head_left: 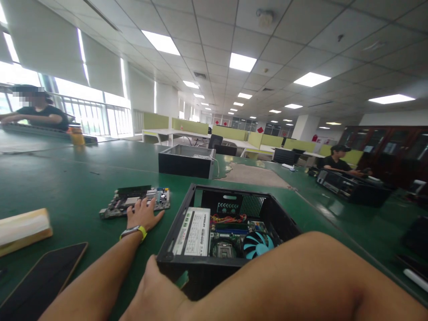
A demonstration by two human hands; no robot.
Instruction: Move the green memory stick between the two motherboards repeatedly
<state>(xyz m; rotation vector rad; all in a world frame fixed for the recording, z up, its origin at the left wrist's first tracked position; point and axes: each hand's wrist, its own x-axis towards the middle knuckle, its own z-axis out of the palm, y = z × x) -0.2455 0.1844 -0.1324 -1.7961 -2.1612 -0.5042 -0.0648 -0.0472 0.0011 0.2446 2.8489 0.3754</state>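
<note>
My left hand (145,216), with a yellow-banded watch on its wrist, lies fingers spread over the near edge of a loose motherboard (133,200) on the table. Right of it sits a black computer case (190,209) with its top side off. Inside show a labelled power supply (195,232), a board with a bare CPU socket, coloured cables and a blue-bladed fan (257,245). Crossing in front of the case, my right arm brings my right hand (160,290) to its near left corner. The thumb presses there; the other fingers are mostly hidden.
Another open case (185,162) stands farther back on the green table (100,165). A dark flat panel (47,281) and a pale block (25,229) lie at left. Two people sit at the far left and right; a case (351,187) is before the right one.
</note>
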